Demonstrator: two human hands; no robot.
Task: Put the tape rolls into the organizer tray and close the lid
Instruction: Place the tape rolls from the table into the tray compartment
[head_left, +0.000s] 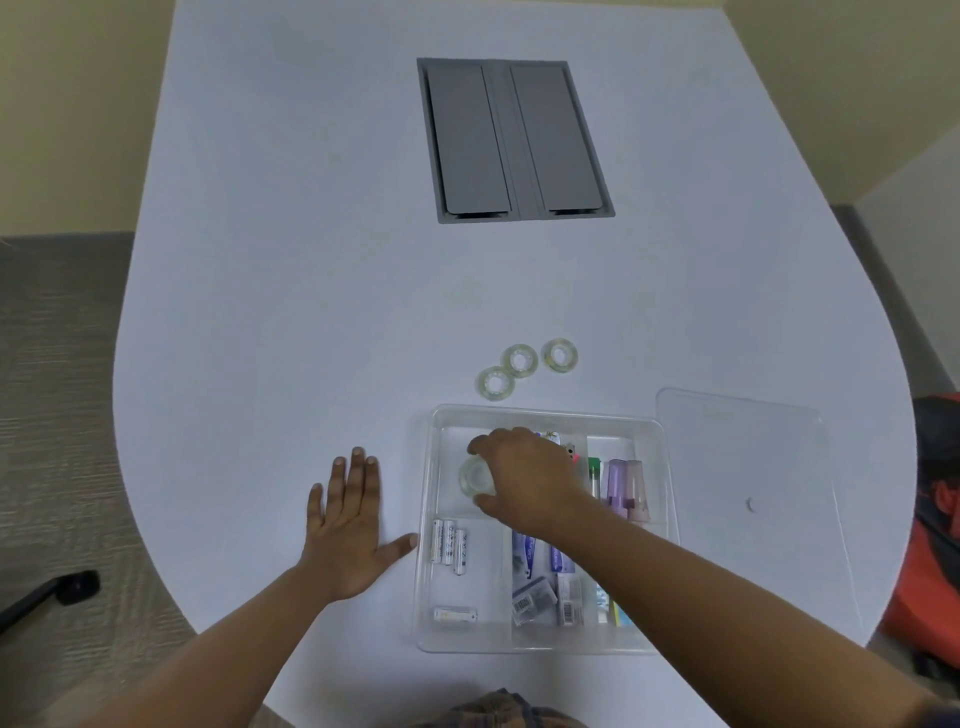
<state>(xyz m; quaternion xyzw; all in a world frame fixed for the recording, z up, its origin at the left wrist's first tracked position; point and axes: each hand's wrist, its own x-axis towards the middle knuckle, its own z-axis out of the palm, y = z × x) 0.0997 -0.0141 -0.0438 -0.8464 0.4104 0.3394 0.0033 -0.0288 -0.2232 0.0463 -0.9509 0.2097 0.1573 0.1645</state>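
Observation:
A clear plastic organizer tray (540, 413) sits near the table's front edge. My right hand (524, 478) reaches into its far-left compartment, fingers curled around a clear tape roll (474, 475) that rests at the compartment floor. Three more clear tape rolls lie on the table just beyond the tray: one at the left (495, 383), one in the middle (520, 360), one at the right (560, 355). The clear lid (748, 467) lies flat on the table to the right of the tray. My left hand (349, 525) is pressed flat on the table left of the tray, thumb touching its wall.
The tray's other compartments hold batteries (450, 552), purple markers (626, 488) and packaged items (540, 592). A grey double-flap cable hatch (514, 140) is set into the white table (291, 291) farther back. An orange-red object (935, 525) stands off the right edge.

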